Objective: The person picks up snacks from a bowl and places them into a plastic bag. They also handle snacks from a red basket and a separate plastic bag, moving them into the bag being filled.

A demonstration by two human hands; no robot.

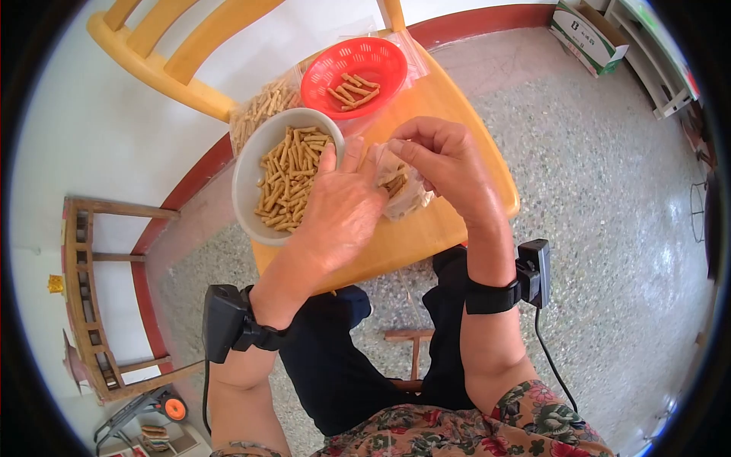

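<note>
Brown stick-shaped snacks fill a white bowl on the wooden chair seat. My left hand reaches over the bowl's right rim, fingers apart, its fingertips beside a small clear plastic bag with several sticks inside. Thumb and forefinger of my right hand are pinched on the upper edge of that bag. Behind the bowl stands a red plastic basket holding several sticks. A large clear bag of paler sticks lies at the chair's back left.
The chair's backrest rises at the upper left. A wooden frame leans at the left wall, above a folded cart with an orange wheel. A cardboard box and a white shelf stand at the upper right.
</note>
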